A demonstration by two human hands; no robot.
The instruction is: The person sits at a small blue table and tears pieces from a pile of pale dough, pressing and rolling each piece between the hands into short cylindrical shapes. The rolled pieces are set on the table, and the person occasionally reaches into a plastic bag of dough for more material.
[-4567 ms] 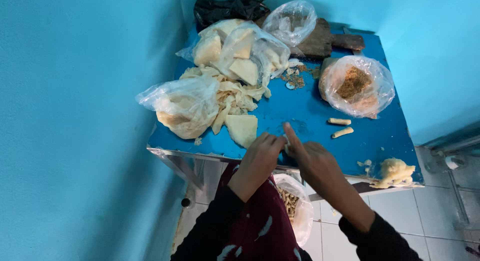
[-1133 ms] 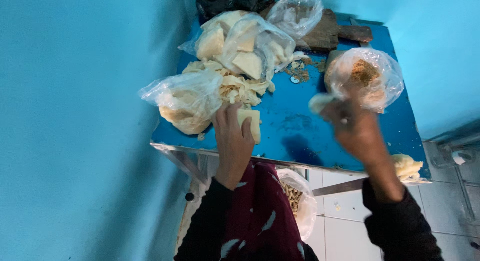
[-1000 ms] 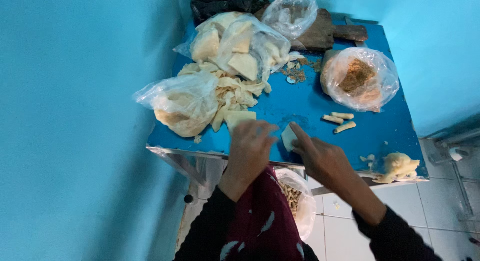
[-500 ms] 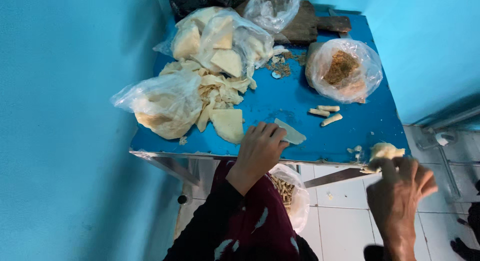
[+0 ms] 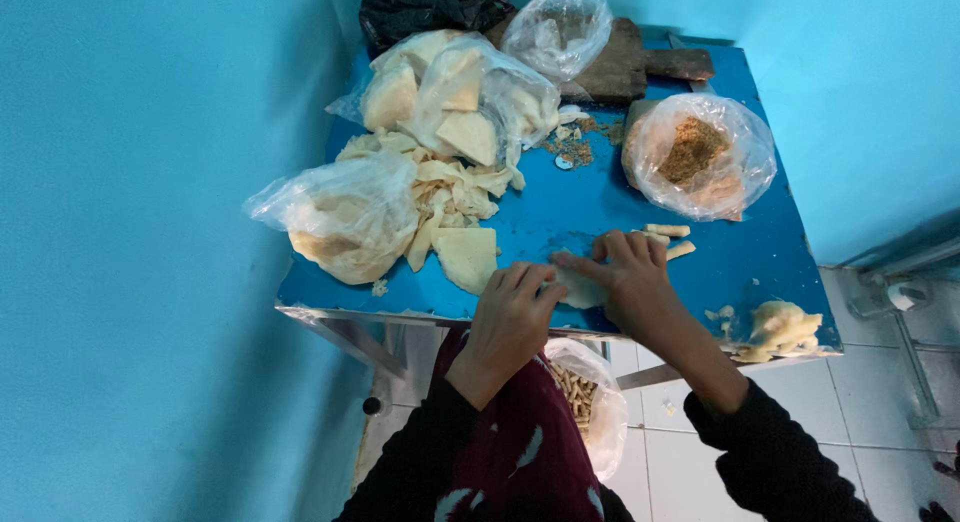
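Pressing a pale wrapper (image 5: 580, 287), both hands (image 5: 515, 317) (image 5: 630, 282) face clear plastic bags (image 5: 345, 217).

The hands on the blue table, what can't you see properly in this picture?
- Head view: the pale sheet lies mostly under the left hand and right hand, so its shape and each grip are unclear.
- The bag of rolled sticks under the table is partly hidden by the table edge and the person's body.
- The brown filling in the clear bag is too small to identify.
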